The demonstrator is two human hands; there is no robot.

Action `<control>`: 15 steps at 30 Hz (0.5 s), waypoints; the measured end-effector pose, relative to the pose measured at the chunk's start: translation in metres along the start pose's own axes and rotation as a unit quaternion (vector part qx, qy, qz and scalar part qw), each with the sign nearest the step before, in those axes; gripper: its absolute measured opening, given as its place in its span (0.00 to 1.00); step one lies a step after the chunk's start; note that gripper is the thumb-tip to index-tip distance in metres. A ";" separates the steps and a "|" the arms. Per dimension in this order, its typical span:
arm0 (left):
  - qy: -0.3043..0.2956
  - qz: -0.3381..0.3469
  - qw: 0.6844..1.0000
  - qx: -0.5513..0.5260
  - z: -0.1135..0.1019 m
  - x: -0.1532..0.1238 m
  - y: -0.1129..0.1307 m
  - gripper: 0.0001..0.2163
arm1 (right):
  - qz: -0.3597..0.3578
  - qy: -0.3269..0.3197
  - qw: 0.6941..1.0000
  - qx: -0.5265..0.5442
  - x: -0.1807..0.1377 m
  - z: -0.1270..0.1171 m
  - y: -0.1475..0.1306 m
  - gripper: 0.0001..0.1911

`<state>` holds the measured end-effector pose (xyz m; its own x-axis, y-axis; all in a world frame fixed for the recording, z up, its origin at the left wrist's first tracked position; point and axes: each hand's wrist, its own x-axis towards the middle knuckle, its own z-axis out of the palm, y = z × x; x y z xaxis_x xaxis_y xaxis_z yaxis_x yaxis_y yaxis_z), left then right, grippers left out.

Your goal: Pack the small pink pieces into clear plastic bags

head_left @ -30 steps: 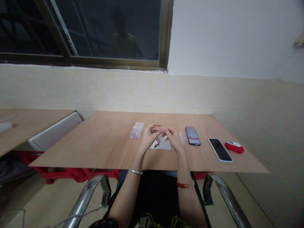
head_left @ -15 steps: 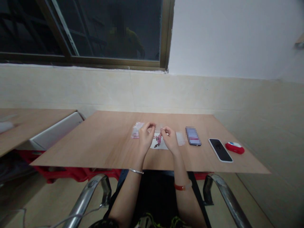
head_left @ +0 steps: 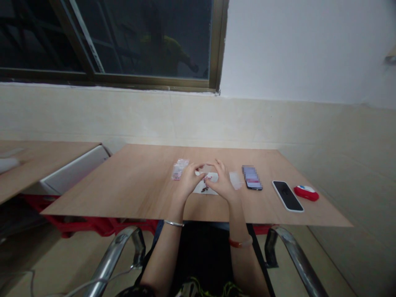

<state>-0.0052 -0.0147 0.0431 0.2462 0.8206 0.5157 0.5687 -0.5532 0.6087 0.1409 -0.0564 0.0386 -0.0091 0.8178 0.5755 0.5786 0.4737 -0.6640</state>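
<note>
My left hand [head_left: 188, 180] is over the left side of a white sheet of paper [head_left: 213, 192], its fingers curled at the edge of a small clear plastic bag [head_left: 206, 168]. Opposite it, my right hand [head_left: 223, 182] has its thumb and index finger spread wide apart, the index fingertip close to the bag's other side. The bag is faint and partly hidden by fingers. Small pink and dark pieces [head_left: 204, 187] lie in a loose pile on the paper below; their kind is too small to make out.
Left of my hands lies a stack of clear packets [head_left: 179, 169] with pink bits. Another translucent bag [head_left: 235, 180] is on the right. Farther right are a lit phone [head_left: 252, 177], a white-edged phone [head_left: 287, 196] and a red case [head_left: 306, 192] on the wooden table [head_left: 123, 181].
My right hand has opened from a pinch, its thumb and index finger spreading apart. My left thumb has also moved away from its fingers, and both hands have turned slightly inward.
</note>
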 end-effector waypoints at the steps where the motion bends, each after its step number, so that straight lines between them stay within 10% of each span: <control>1: -0.005 0.001 1.000 0.004 0.000 0.000 -0.002 0.15 | 0.002 -0.014 1.000 -0.011 -0.001 0.000 0.000 0.29; 5: -0.021 0.011 1.000 0.002 -0.002 -0.001 -0.005 0.16 | 0.002 -0.028 0.999 -0.035 -0.002 0.005 0.003 0.38; 15: 0.002 0.032 0.992 -0.125 -0.007 0.001 0.014 0.09 | -0.001 0.061 0.998 0.031 0.003 0.011 0.013 0.19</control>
<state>-0.0027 -0.0229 0.0562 0.2726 0.7826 0.5597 0.3393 -0.6226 0.7052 0.1388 -0.0441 0.0266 0.0912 0.7723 0.6286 0.5270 0.4982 -0.6885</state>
